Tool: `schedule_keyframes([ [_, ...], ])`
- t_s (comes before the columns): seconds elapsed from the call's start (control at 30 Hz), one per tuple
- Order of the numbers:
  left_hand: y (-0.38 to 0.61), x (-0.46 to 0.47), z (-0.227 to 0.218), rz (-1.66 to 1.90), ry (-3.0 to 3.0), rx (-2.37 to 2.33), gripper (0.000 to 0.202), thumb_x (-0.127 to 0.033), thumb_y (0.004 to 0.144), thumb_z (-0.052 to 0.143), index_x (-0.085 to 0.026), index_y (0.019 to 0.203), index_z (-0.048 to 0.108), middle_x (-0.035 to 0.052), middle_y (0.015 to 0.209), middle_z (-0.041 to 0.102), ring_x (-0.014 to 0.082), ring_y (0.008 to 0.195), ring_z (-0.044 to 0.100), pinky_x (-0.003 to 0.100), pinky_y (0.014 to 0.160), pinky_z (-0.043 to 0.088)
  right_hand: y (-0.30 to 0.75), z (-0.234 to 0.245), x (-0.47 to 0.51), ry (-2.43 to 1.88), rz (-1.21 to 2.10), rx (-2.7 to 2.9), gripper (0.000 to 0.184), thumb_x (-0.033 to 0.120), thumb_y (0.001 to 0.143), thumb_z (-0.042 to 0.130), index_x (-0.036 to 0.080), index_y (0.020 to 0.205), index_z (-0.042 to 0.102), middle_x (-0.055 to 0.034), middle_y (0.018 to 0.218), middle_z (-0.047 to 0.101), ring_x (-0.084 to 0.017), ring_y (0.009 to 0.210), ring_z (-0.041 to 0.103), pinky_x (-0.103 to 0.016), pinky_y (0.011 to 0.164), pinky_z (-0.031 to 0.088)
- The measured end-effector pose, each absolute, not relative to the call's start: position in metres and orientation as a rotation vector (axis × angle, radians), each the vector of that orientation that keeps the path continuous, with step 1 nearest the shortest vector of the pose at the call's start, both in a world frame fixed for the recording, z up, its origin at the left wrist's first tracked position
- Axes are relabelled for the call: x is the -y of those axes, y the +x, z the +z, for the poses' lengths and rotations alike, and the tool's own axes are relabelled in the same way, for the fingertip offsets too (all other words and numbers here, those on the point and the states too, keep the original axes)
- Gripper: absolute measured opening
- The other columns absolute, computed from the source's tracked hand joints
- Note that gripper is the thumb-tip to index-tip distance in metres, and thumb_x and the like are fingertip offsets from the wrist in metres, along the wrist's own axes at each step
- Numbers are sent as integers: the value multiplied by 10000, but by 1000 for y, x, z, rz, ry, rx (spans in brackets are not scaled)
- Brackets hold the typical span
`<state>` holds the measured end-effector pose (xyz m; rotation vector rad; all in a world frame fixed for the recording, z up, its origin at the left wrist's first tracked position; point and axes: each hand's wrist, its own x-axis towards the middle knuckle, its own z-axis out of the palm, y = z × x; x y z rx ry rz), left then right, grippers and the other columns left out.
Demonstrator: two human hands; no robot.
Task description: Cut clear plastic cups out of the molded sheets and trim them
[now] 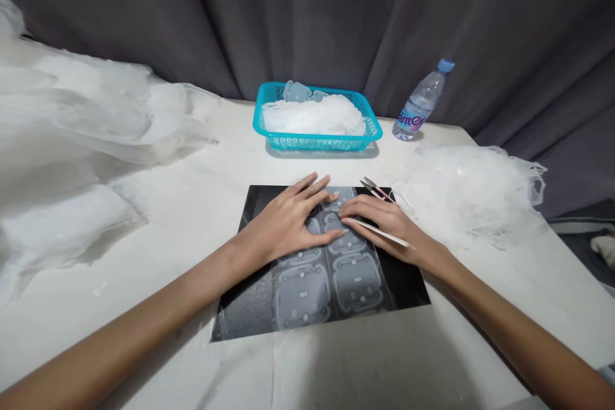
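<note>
A translucent plastic sheet with rows of rounded, cut-outlined pieces (303, 295) lies over a black mat (407, 282) on the table. My left hand (293, 218) rests on the upper part of the sheet, fingers spread and flat. To its right, my right hand (379, 221) is closed around a thin white stick (382, 232), whose back end points toward my wrist. The stick's tip is hidden by the fingers, which touch the sheet. Just beyond this hand lie small thread snips (375, 188), partly covered by it.
At the back stands a turquoise basket (317, 142) holding white, translucent plastic pieces. A water bottle (419, 106) is right of it. A heap of clear plastic scraps (468, 189) lies at the right, and large plastic-wrapped bundles (86, 122) fill the left. A grey curtain (307, 13) hangs behind.
</note>
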<state>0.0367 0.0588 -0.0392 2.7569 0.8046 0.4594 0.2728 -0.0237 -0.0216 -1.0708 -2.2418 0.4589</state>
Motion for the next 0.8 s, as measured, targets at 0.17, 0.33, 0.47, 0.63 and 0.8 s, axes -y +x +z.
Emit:
schedule_keyframes([
  [0.17, 37, -59, -40, 472, 2748, -808, 793, -764, 906, 573, -157, 1414, 629, 136, 1650, 444, 327, 1574, 330, 496, 1289, 318, 268, -24, 24, -1096, 409, 2230, 170, 205, 1080, 499, 199, 1183, 633, -96, 1147, 707, -215, 1099, 686, -398, 970, 576],
  [0.33, 38, -59, -40, 441, 2748, -817, 806, -780, 904, 557, -169, 1427, 617, 122, 1670, 411, 319, 1585, 307, 508, 1279, 333, 273, -19, 24, -1111, 292, 2325, 177, 175, 1078, 480, 180, 1163, 635, -114, 1138, 725, -236, 1081, 704, -411, 931, 591],
  [0.47, 38, -59, -38, 414, 2736, -829, 816, -792, 897, 552, -182, 1438, 611, 107, 1682, 387, 318, 1587, 301, 513, 1273, 342, 285, -16, 24, -1098, 302, 2356, 163, 185, 1070, 517, 193, 1178, 639, -95, 1138, 736, -225, 1093, 711, -387, 924, 594],
  [0.63, 38, -59, -36, 380, 2734, -841, 816, -805, 905, 523, -200, 1447, 606, 90, 1689, 376, 308, 1594, 286, 517, 1269, 347, 286, -18, 24, -1075, 400, 2295, 166, 199, 1070, 529, 199, 1199, 634, -87, 1153, 732, -206, 1092, 713, -375, 950, 592],
  [0.8, 38, -59, -36, 393, 2740, -844, 827, -797, 903, 534, -188, 1459, 598, 105, 1687, 379, 307, 1600, 269, 507, 1279, 332, 279, -24, 22, -1050, 367, 2298, 181, 191, 1069, 527, 198, 1220, 626, -94, 1187, 729, -215, 1164, 694, -388, 1005, 579],
])
